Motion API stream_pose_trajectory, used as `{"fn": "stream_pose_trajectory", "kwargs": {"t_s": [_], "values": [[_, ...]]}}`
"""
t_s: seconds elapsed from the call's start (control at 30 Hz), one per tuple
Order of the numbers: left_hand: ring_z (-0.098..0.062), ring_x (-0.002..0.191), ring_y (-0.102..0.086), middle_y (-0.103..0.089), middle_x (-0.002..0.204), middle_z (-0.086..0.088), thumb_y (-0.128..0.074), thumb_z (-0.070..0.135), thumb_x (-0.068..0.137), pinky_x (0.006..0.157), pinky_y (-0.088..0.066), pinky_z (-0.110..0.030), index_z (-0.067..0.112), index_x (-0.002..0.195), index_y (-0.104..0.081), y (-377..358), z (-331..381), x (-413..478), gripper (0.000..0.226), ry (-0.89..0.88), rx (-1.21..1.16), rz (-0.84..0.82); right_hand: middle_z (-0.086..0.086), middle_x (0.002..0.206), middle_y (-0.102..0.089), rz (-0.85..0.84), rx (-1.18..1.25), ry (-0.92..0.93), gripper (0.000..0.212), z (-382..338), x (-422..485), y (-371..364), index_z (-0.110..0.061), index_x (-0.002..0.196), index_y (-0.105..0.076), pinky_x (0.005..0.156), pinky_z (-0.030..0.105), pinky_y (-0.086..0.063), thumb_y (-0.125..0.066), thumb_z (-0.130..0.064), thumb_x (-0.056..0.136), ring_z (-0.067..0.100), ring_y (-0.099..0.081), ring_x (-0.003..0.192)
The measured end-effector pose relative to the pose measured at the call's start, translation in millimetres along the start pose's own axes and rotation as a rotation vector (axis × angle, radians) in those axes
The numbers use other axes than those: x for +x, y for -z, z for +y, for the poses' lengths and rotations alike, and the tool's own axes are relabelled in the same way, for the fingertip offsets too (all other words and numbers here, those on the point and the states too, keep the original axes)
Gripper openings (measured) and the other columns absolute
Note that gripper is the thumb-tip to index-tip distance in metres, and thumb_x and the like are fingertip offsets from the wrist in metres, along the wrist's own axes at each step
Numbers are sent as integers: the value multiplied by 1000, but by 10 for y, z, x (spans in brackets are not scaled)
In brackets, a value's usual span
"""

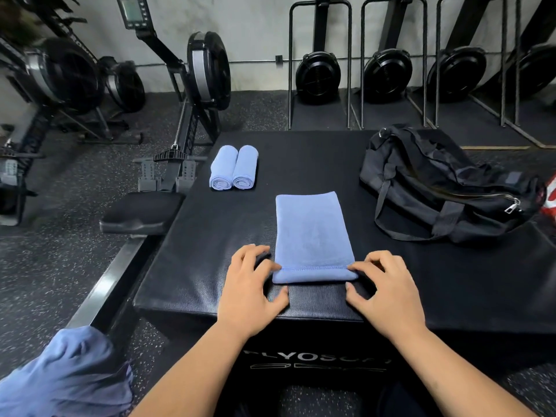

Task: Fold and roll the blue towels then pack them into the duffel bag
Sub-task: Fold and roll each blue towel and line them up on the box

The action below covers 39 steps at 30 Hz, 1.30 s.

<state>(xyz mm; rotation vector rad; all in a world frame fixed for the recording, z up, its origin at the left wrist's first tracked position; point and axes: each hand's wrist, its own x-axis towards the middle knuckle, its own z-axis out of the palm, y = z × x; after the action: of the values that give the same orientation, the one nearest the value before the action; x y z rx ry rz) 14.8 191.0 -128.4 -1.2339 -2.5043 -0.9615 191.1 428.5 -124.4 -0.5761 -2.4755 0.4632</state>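
Observation:
A folded blue towel (311,233) lies lengthwise in the middle of the black padded box (216,236). Its near end is turned over into a short first roll. My left hand (251,288) pinches the left end of that roll and my right hand (383,291) pinches the right end. Two finished blue towel rolls (233,168) lie side by side at the box's far left. The black duffel bag (445,185) sits at the far right of the box, its zipper open along the top.
Several loose blue towels (69,374) are heaped at the lower left, off the box. A rowing machine's seat and rail (138,215) stand just left of the box. More exercise machines line the back wall. A red and white object (549,197) pokes in at the right edge.

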Motion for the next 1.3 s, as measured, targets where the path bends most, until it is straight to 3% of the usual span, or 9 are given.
{"fn": "stream_pose_trajectory", "kwargs": {"t_s": [0.13, 0.3, 0.53, 0.63, 0.77, 0.97, 1.13, 1.2, 1.3], "values": [[-20, 141, -35, -50, 142, 10, -74, 39, 85, 116, -37, -40, 29, 108, -72, 15, -20, 27, 25, 32, -43, -5, -16, 108, -48, -13, 28, -53, 28, 36, 38, -14, -36, 111, -77, 79, 42, -52, -82, -31, 83, 14, -46, 96], [-14, 144, -33, -49, 142, 17, -69, 44, 98, 116, -39, -42, 32, 101, -75, -5, -45, 44, 13, 131, -146, 19, -19, 109, -47, -43, 93, -132, 18, 90, 100, -14, -38, 108, -77, 83, 41, -52, -71, -46, 92, 12, -46, 97], [-6, 143, -30, -52, 139, 22, -62, 54, 94, 116, -37, -40, 35, 82, -69, 15, -46, 60, 24, 159, -172, 0, -20, 103, -56, -89, 196, -224, 14, 94, 120, 9, -38, 80, -74, 83, 36, -50, -76, -51, 86, 5, -47, 103], [-5, 141, -31, -53, 135, 17, -66, 52, 92, 114, -38, -36, 36, 84, -64, 23, -9, 70, 18, 189, -147, 17, -22, 100, -55, -54, 197, -272, 21, 29, 123, 27, -39, 72, -67, 79, 36, -50, -81, -52, 82, 5, -48, 102], [-11, 140, -35, -48, 139, 12, -74, 37, 95, 113, -37, -34, 36, 101, -64, 53, 30, 47, 12, 123, -143, 44, -22, 107, -51, -14, 220, -271, 21, -19, 112, 63, -41, 85, -64, 80, 36, -51, -85, -45, 82, 6, -53, 104], [-12, 139, -36, -47, 144, 14, -70, 33, 100, 114, -37, -36, 36, 102, -72, 53, 43, 20, 4, 72, -75, 54, -17, 107, -55, 77, 86, -125, 12, -3, 47, -10, -34, 96, -80, 79, 40, -51, -85, -29, 86, 15, -50, 101], [-19, 139, -39, -51, 142, 12, -67, 42, 101, 114, -37, -42, 36, 109, -73, 17, 25, 17, 13, 52, -10, 73, -14, 109, -58, 114, -23, -61, 10, 11, 37, -40, -33, 104, -81, 89, 38, -41, -74, -36, 97, 18, -49, 106], [-22, 140, -39, -51, 143, 11, -70, 48, 95, 116, -36, -40, 36, 113, -72, 6, 8, 20, 22, 36, 3, 43, -15, 112, -58, 82, -70, -36, 21, 5, 38, -35, -35, 109, -78, 92, 36, -37, -66, -47, 97, 19, -50, 111], [-23, 141, -37, -49, 145, 12, -74, 44, 90, 117, -36, -42, 36, 118, -70, -6, -34, 35, 30, 38, -4, 5, -17, 118, -56, 5, -102, -21, 30, 17, 56, -36, -37, 116, -73, 97, 34, -34, -75, -49, 89, 17, -48, 119]]}}
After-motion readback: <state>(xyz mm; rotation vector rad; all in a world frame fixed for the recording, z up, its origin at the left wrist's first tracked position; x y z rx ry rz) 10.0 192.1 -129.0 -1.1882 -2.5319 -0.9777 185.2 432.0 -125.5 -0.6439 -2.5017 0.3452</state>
